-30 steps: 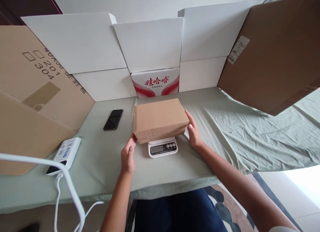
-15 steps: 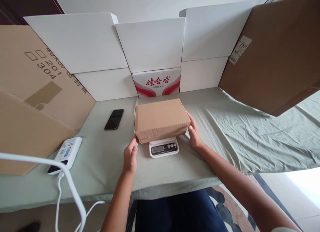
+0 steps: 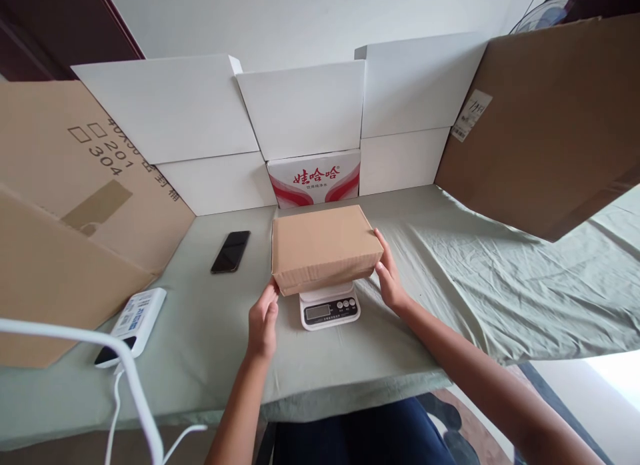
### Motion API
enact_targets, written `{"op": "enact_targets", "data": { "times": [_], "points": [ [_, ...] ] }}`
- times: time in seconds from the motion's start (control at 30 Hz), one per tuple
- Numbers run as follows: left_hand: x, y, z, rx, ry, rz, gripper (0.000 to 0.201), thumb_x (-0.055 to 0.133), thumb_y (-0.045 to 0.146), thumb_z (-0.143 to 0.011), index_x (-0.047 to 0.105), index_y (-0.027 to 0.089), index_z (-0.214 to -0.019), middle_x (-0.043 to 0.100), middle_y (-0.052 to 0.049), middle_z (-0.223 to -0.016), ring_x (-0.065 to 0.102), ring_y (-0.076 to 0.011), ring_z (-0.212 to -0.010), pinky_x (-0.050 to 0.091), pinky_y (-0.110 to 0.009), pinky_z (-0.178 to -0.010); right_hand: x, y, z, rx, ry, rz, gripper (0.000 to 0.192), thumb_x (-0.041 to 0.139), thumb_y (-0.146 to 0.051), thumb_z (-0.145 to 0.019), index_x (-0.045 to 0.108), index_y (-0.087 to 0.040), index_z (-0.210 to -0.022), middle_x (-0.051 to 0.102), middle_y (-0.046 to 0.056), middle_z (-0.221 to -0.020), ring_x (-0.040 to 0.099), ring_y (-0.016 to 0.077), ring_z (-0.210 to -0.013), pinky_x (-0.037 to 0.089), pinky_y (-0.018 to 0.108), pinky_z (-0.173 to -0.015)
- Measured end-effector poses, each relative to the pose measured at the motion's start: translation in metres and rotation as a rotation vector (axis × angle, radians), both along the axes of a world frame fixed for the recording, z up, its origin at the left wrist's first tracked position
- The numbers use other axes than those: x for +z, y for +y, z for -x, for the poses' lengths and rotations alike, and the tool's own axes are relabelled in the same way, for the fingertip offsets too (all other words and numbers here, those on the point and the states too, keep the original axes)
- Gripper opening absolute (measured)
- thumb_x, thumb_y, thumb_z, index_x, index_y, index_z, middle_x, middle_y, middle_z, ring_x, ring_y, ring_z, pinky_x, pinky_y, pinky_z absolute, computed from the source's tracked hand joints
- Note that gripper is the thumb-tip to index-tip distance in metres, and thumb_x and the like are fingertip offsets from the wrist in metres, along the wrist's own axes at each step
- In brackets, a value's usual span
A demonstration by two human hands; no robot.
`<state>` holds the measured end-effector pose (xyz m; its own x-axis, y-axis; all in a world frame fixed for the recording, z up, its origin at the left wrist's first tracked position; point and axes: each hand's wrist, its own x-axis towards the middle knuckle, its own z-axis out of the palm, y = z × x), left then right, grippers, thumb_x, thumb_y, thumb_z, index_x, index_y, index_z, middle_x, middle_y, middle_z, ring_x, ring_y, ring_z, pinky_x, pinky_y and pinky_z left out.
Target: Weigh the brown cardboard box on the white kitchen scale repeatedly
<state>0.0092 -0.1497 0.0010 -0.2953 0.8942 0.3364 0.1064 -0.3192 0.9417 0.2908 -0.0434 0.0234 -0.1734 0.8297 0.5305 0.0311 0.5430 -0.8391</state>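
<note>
Cardboard box (image 3: 326,246) on kitchen scale (image 3: 329,305) (display facing the person), left hand (image 3: 264,320) open at seven o'clock touching its corner, right hand (image 3: 389,275) open, flat against its three o'clock side.

**Brown, white and pale green**

The closed carton (image 3: 325,247) is plain brown. The scale (image 3: 330,306) beneath it is white with a grey display and dark buttons. A pale green cloth (image 3: 450,251) covers the desk. The phone (image 3: 231,251) is black. The back box (image 3: 314,178) is white with red lettering and swirls.
</note>
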Motion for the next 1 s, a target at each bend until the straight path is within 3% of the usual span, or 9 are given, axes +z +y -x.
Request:
{"op": "enact_targets", "data": {
  "times": [0.1, 0.2, 0.27, 0.4, 0.5, 0.63, 1.0],
  "points": [
    [0.024, 0.027, 0.006, 0.03, -0.028, -0.055, 0.066, 0.055, 0.061, -0.092, 0.063, 0.016, -0.139, 0.064, -0.019, -0.14, 0.052, -0.034, -0.141, 0.04, -0.048, -0.118, 0.022, 0.02, 0.009, -0.02, 0.005, -0.073, 0.067, 0.041, -0.064, -0.099, 0.029, -0.037, -0.159, 0.035, 0.001, -0.167, 0.033, 0.0293, -0.155, 0.033, 0.051, -0.127],
    [0.041, 0.075, 0.014, 0.048, -0.052, -0.097, 0.059, 0.055, 0.06, -0.093, 0.062, 0.02, -0.136, 0.064, -0.015, -0.14, 0.054, -0.0288, -0.139, 0.04, -0.043, -0.118, 0.04, 0.056, 0.026, -0.045, 0.028, -0.148, 0.067, 0.04, -0.066, -0.099, 0.033, -0.036, -0.158, 0.035, 0.0, -0.168, 0.03, 0.0283, -0.157, 0.028, 0.048, -0.129],
    [0.04, 0.108, 0.017, 0.05, -0.084, -0.095, 0.059, 0.057, 0.064, -0.09, 0.064, 0.019, -0.128, 0.066, -0.015, -0.134, 0.06, -0.0275, -0.132, 0.042, -0.042, -0.115, 0.042, 0.081, 0.039, -0.061, 0.042, -0.171, 0.07, 0.038, -0.068, -0.098, 0.032, -0.033, -0.159, 0.035, 0.002, -0.168, 0.026, 0.028, -0.158, 0.024, 0.048, -0.13],
    [0.015, 0.148, 0.015, 0.082, -0.193, -0.016, 0.064, 0.061, 0.072, -0.082, 0.063, 0.02, -0.118, 0.067, -0.016, -0.132, 0.06, -0.0283, -0.133, 0.042, -0.043, -0.114, 0.02, 0.111, 0.057, -0.082, 0.091, -0.11, 0.073, 0.041, -0.07, -0.097, 0.035, -0.029, -0.158, 0.036, 0.005, -0.167, 0.03, 0.0283, -0.157, 0.023, 0.048, -0.131],
    [-0.002, 0.151, 0.012, 0.07, -0.213, 0.013, 0.061, 0.061, 0.072, -0.082, 0.063, 0.021, -0.115, 0.066, -0.016, -0.133, 0.059, -0.028, -0.134, 0.042, -0.043, -0.114, -0.001, 0.116, 0.057, -0.104, 0.088, -0.067, 0.075, 0.042, -0.069, -0.096, 0.035, -0.027, -0.157, 0.036, 0.006, -0.167, 0.031, 0.0269, -0.156, 0.024, 0.045, -0.13],
    [-0.008, 0.146, 0.01, 0.059, -0.187, 0.048, 0.06, 0.061, 0.071, -0.083, 0.064, 0.02, -0.114, 0.068, -0.016, -0.13, 0.062, -0.0279, -0.129, 0.045, -0.041, -0.111, -0.015, 0.116, 0.052, -0.123, 0.079, -0.005, 0.074, 0.042, -0.068, -0.096, 0.037, -0.025, -0.156, 0.039, 0.007, -0.166, 0.031, 0.0264, -0.156, 0.024, 0.044, -0.13],
    [-0.014, 0.154, 0.011, 0.05, -0.189, 0.086, 0.062, 0.059, 0.071, -0.083, 0.065, 0.017, -0.113, 0.071, -0.016, -0.123, 0.066, -0.0282, -0.122, 0.051, -0.038, -0.103, -0.011, 0.118, 0.05, -0.12, 0.113, 0.089, 0.068, 0.045, -0.064, -0.095, 0.045, -0.024, -0.15, 0.045, 0.006, -0.162, 0.032, 0.0273, -0.155, 0.023, 0.046, -0.13]
  ]
}}
